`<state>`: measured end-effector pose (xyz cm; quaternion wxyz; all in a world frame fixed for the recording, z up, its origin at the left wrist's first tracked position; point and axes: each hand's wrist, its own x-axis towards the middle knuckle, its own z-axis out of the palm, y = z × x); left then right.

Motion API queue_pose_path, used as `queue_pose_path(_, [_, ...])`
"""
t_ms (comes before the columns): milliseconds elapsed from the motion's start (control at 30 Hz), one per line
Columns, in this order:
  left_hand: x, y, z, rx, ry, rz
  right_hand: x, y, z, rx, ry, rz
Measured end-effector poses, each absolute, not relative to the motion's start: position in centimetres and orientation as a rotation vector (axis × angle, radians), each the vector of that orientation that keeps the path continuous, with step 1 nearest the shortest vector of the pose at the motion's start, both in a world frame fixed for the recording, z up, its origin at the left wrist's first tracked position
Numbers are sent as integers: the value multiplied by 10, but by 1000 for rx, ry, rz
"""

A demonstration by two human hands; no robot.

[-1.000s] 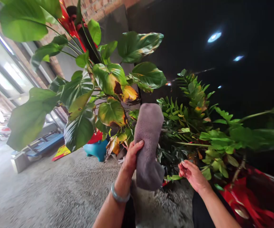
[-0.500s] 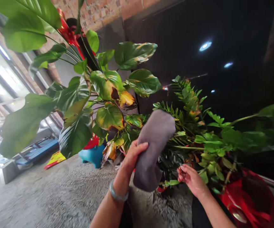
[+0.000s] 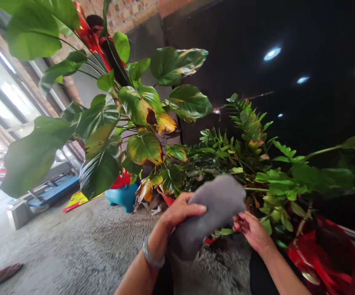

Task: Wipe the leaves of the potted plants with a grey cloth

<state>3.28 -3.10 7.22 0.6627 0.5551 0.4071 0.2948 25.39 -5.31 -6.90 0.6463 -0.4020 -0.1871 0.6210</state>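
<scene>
A grey cloth (image 3: 211,209), folded over and slightly blurred, is in my left hand (image 3: 180,213), the thumb pressed flat on top of it. A pale bangle (image 3: 152,255) circles that wrist. Beside the cloth's right edge is my right hand (image 3: 254,233), its fingers curled together in a pinch. What they hold, if anything, is too small to make out, and I cannot tell whether they touch the cloth. Just beyond both hands are green potted plants (image 3: 220,143). To the left rises a tall broad-leaved plant (image 3: 145,147), some leaves browned and yellow.
A teal pig-shaped figure (image 3: 122,197) stands on the rough grey floor (image 3: 88,250). Left of it are a yellow and red packet (image 3: 76,200) and a blue flatbed cart (image 3: 54,190). Red wrapping (image 3: 322,254) lies at lower right. A dark glossy panel (image 3: 242,41) stands behind.
The grey cloth has come down and tilted to the right, towards my right hand. My right hand has shifted slightly right. What looks like a shoe has appeared at the lower left edge.
</scene>
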Motion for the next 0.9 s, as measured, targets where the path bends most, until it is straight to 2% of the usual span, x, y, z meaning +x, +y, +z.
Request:
queue_pose_path(100, [47, -10, 93, 1120, 852, 1060, 250, -53, -66, -910, -458, 1424])
queue_pose_path(167, [56, -2, 82, 1097, 890, 1154, 248, -53, -65, -913, -470, 1429])
queue_pose_path(333, [51, -25, 18, 1321, 1114, 651, 252, -55, -66, -941, -463, 1437])
queue_pose_path(433, [31, -40, 22, 1319, 1022, 503, 254, -56, -67, -937, -461, 1440])
queue_pose_path(500, [21, -37, 45, 1252, 976, 634, 254, -55, -68, -929, -463, 1437])
queue_pose_path(600, [16, -17, 82, 1072, 950, 1099, 251, -53, -69, -917, -471, 1432])
queue_pose_path(700, [20, 0, 82, 818, 1000, 1444, 248, -51, -71, -914, -472, 1433])
queue_pose_path(767, [23, -6, 58, 758, 1112, 1394, 247, -51, -71, -922, -466, 1435])
queue_pose_path(900, [18, -50, 1, 867, 1197, 1028, 251, -52, -74, -932, -451, 1427])
